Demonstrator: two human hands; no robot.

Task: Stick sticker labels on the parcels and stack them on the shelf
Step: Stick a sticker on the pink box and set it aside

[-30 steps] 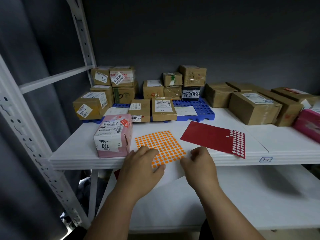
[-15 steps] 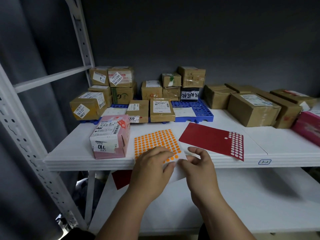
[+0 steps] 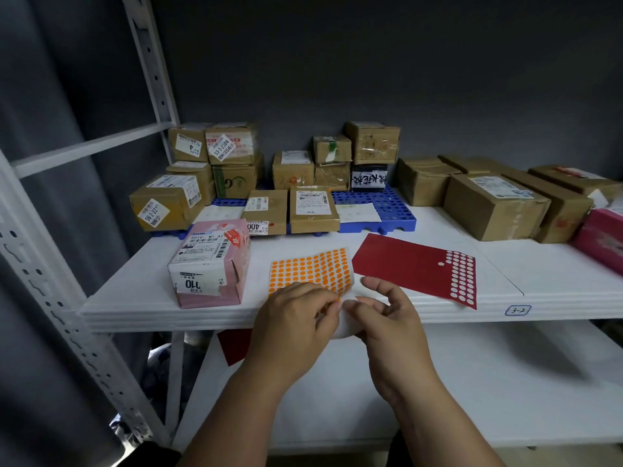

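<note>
Orange sticker sheet (image 3: 312, 269) at the front edge of the white shelf (image 3: 135, 291), its near edge curled up. Left hand (image 3: 296, 323) and right hand (image 3: 387, 318) pinch that edge together, fingertips meeting. Pink parcel (image 3: 210, 264) stands just left of the sheet.

Orange dot-sticker sheet (image 3: 312, 269): rows of orange rounds on white backing. Red sticker sheet (image 3: 416, 267): solid red, white empty rounds at its right end. Pink parcel (image 3: 210, 262), white barcode labels. Brown cardboard parcels (image 3: 495, 205) with white labels. Blue perforated pallet (image 3: 387, 207). White shelf board (image 3: 135, 288); grey-white upright (image 3: 50, 298).
</note>
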